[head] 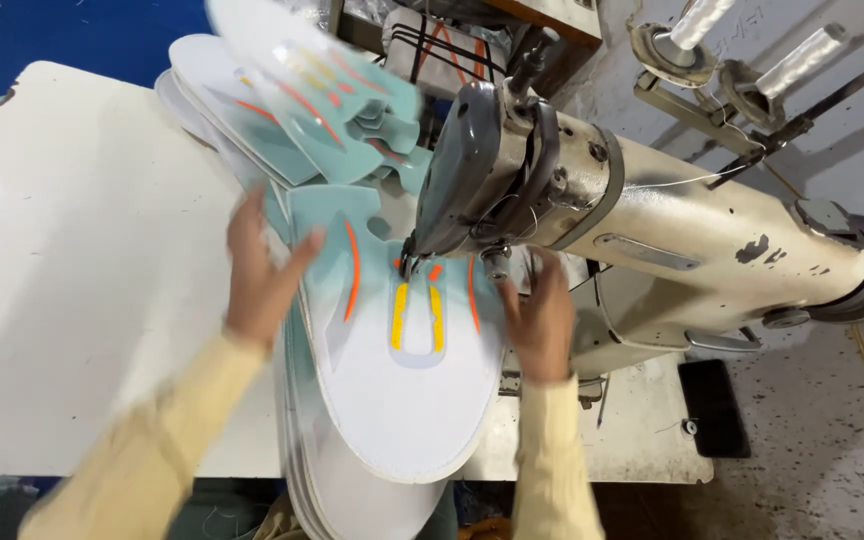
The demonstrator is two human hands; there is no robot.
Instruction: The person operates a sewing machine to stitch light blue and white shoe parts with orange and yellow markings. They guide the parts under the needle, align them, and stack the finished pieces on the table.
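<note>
My left hand (264,268) and right hand (540,318), fingers spread flat, press the top shoe upper (392,370) under the sewing machine (592,200).

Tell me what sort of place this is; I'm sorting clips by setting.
Probably a shoe-stitching workshop: an industrial sewing machine, a stack of cut shoe pieces under both hands, and thread cones behind.

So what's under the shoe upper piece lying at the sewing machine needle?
The top upper piece lies on a stack of similar pieces, edges showing below. Both hands rest on it. How many pieces lie beneath stays hidden.
</note>
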